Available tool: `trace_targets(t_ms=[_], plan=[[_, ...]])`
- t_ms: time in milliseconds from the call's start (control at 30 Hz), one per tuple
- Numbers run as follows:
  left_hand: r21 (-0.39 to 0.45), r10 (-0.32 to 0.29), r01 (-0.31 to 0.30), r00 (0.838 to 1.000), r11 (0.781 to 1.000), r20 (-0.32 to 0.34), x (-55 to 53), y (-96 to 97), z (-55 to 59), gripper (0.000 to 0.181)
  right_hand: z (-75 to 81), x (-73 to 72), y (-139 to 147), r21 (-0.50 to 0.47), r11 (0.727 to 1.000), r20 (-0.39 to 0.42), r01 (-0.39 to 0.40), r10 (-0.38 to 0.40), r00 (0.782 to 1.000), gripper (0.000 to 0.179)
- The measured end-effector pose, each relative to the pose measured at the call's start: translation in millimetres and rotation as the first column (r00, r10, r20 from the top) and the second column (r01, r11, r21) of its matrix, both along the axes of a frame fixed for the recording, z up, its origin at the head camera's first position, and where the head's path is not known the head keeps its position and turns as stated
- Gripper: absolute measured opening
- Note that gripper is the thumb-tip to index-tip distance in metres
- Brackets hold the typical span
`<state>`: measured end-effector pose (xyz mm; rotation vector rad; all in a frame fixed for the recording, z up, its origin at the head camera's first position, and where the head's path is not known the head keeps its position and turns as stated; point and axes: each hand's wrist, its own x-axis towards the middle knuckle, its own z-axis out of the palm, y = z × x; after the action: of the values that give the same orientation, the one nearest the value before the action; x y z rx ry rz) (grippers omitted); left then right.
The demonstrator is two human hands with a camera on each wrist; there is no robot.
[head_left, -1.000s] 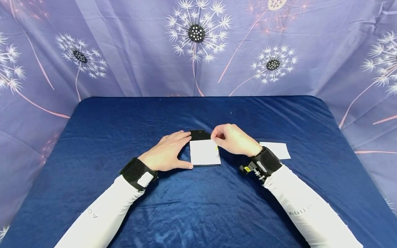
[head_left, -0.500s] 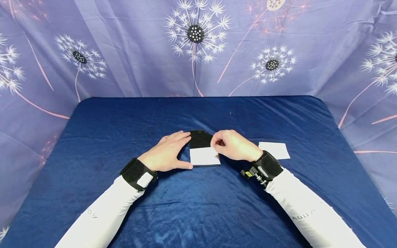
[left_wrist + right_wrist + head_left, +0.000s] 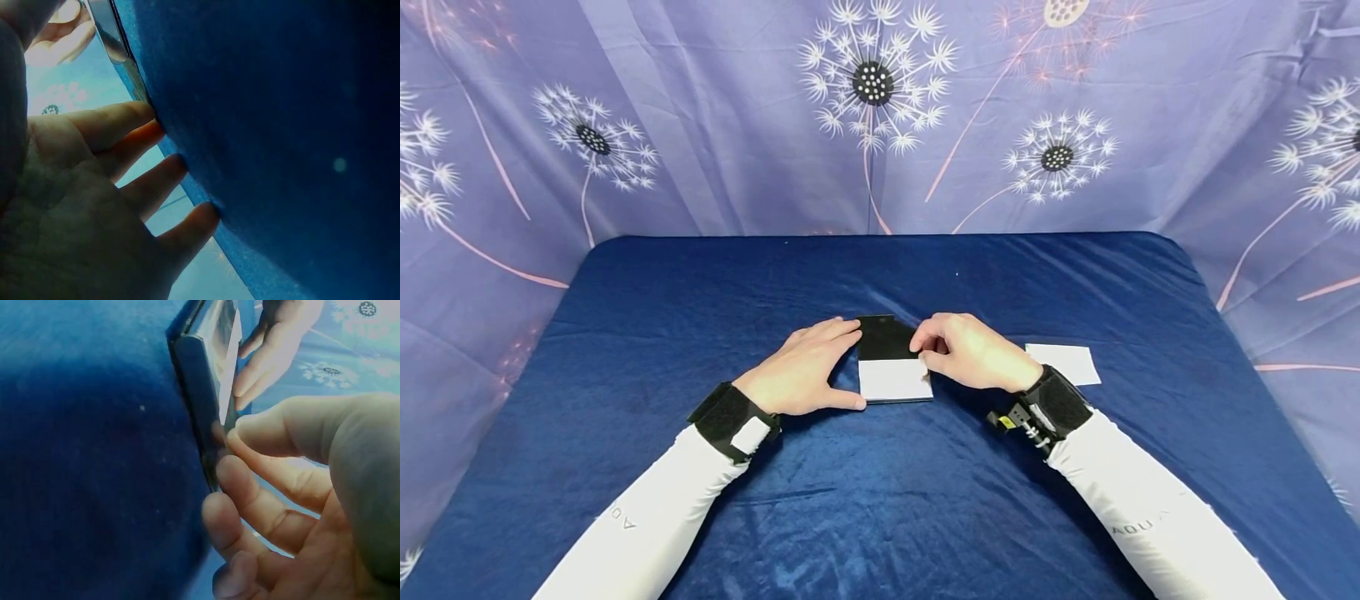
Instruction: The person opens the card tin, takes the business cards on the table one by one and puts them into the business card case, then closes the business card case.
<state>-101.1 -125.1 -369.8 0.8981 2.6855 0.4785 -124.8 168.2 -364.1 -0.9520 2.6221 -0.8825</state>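
A flat black slab (image 3: 886,337) with a glossy thick edge lies mid-table in the head view. Its near half is covered by a white sheet (image 3: 893,381). Along the slab's left side my left hand (image 3: 801,367) rests, thumb and fingers spread, with fingertips at the far left corner and thumb at the near one. On the right side, my right hand (image 3: 970,350) pinches the sheet's far right corner between thumb (image 3: 269,432) and index finger. The pinched bit itself is mostly hidden. In the left wrist view, straight left fingers (image 3: 119,125) touch the blue cloth beside the slab.
A second white sheet (image 3: 1069,364) lies on the right, partly behind my right wrist. Blue velvety cloth (image 3: 805,517) covers the table. A purple curtain with dandelion prints (image 3: 730,117) hangs behind and at both sides.
The white sheet's far edge has come toward me, baring more of the black slab. My right hand moved slightly nearer with it, then hardly at all. My left hand stays put.
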Motion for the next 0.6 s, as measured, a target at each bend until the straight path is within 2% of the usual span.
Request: trace_targets(t_ms=[267,600], plan=[[0.002,0.003,-0.003,1.0,1.0,0.006,0.8,-0.6,0.3,0.102,18.2,-0.6,16.3,-0.039,0.998,-0.059,0.058,-0.06,0.996,0.012],[0.005,0.0,0.0,1.0,1.0,0.005,0.5,-0.2,0.6,0.102,46.5,3.9,51.5,-0.029,0.989,-0.105,0.145,-0.148,0.983,0.012]])
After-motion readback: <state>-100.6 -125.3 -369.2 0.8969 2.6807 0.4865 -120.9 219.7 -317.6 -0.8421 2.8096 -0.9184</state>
